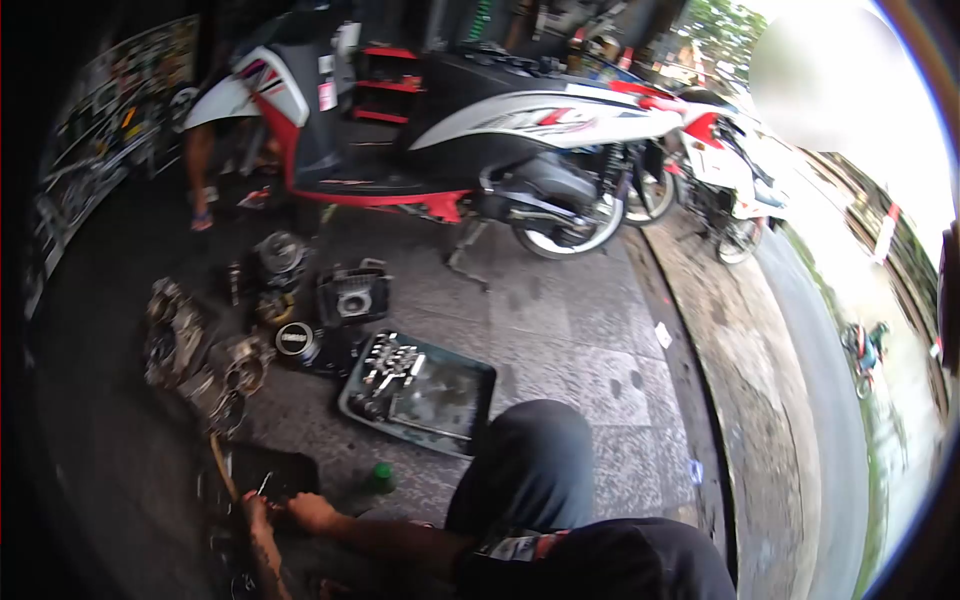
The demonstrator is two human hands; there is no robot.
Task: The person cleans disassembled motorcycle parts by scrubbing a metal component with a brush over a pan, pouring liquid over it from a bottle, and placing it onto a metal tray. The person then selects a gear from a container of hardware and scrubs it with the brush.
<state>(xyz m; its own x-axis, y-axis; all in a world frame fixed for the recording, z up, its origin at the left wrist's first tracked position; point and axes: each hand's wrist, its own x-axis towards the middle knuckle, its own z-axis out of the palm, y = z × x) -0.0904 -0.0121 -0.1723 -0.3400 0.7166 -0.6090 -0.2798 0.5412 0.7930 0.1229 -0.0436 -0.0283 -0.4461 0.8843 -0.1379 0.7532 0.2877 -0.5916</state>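
At the lower left, my left hand is closed at the lower end of a thin wooden handle. Close to its right, my right hand has its fingers curled round something too small and dark to make out. A small shiny metal piece shows just above the hands, over a dark container. Beyond them lie greasy metal engine parts. A green-capped bottle stands right of my right hand.
A tray with several metal tools lies ahead of my knees. Behind it are a round-lidded can, a square engine part and a parked scooter. A person's leg shows behind the scooter's front.
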